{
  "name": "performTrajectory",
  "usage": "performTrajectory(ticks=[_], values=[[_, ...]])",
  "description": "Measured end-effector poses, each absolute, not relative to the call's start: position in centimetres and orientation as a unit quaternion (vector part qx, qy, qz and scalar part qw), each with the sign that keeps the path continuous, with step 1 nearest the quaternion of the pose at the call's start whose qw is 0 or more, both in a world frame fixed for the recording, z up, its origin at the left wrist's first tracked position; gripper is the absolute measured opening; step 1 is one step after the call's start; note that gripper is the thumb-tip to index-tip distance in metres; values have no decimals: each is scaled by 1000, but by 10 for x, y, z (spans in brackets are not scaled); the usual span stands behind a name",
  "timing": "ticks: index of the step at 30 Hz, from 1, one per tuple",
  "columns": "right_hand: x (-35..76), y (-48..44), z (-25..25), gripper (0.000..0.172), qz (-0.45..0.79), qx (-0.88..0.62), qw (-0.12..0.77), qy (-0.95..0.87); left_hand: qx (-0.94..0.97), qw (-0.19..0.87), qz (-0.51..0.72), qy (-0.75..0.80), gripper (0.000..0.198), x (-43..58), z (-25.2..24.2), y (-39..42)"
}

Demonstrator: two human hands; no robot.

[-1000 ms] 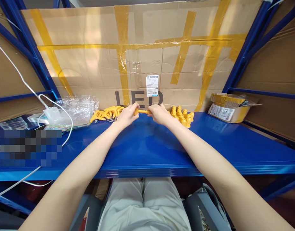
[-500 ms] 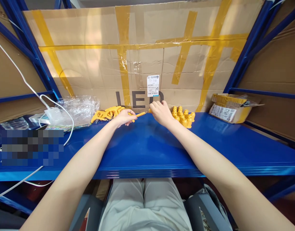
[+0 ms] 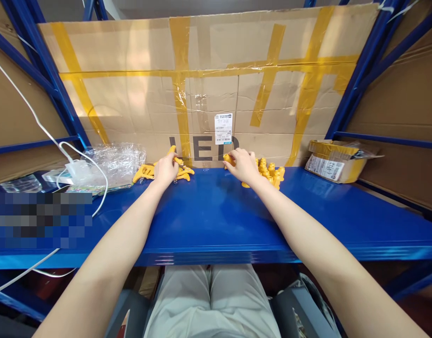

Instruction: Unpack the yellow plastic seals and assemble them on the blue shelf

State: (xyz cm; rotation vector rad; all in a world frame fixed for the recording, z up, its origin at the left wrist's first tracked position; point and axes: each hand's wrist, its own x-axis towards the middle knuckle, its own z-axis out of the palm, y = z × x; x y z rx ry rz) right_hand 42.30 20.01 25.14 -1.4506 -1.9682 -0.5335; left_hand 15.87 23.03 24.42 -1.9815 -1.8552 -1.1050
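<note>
My left hand (image 3: 166, 169) is over a pile of flat yellow plastic pieces (image 3: 183, 174) with small metal chains on the blue shelf. Its fingers are closed round a yellow piece (image 3: 172, 149) whose end sticks up above them. My right hand (image 3: 242, 165) grips another yellow piece (image 3: 229, 160), partly hidden by the fingers. Just right of that hand stands a cluster of several knobbly yellow pieces (image 3: 275, 174), upright and close together. My right wrist and forearm cover part of the cluster.
A taped cardboard sheet (image 3: 145, 103) stands along the back of the blue shelf (image 3: 208, 220). Clear plastic wrap (image 3: 117, 162) and a white cable (image 3: 105, 180) lie at the left. A small open carton (image 3: 330, 162) sits at the right, beside blue rack posts (image 3: 360, 70).
My hands have moved apart. The left has gone left to the chained pieces; the right has shifted right towards the cluster. The twisted yellow length between them no longer shows there.
</note>
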Motion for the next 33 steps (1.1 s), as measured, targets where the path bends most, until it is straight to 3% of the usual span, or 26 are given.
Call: performTrajectory(ticks=[7, 15, 21, 26, 33], values=[[434, 201, 255, 30, -134, -629, 213, -735, -640, 80, -366, -671, 43, 125, 228, 247], [439, 205, 251, 25, -105, -632, 99, -762, -653, 48, -329, -680, 45, 113, 214, 263], [444, 205, 253, 21, -151, -639, 69, -751, -627, 79, -285, -721, 56, 116, 211, 263], [445, 203, 252, 23, -189, -628, 77, -751, -624, 99, -285, -721, 53, 119, 213, 259], [445, 199, 257, 25, -177, -639, 51, -747, -632, 63, -277, -722, 61, 123, 214, 257]])
